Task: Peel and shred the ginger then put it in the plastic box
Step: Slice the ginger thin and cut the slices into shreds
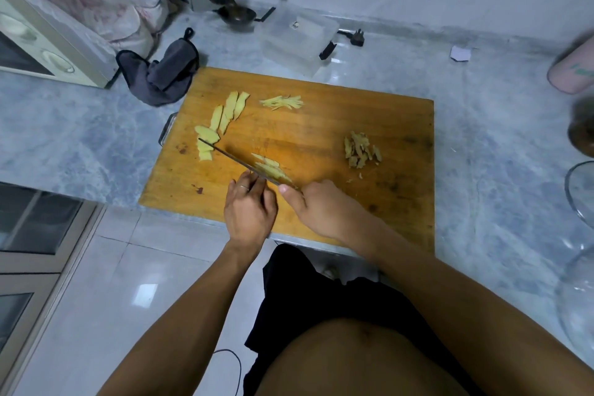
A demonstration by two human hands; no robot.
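A wooden cutting board [321,125] lies on the marble counter. Pale ginger slices [225,116] fan out at its left, and a small heap of ginger shreds [282,102] lies near its far edge. Brownish ginger peel [361,149] is piled at the right. My right hand [321,209] grips a knife [231,157] whose blade runs edge-on across a stack of slices [271,169]. My left hand [249,212] holds that stack with curled fingertips, right against the blade. The clear plastic box [299,38] stands behind the board.
A dark cloth [164,71] lies off the board's far left corner, beside a toaster oven [38,42]. Ladles [231,13] hang at the back wall. A pink bottle [572,71] and a glass bowl [578,202] stand at the right.
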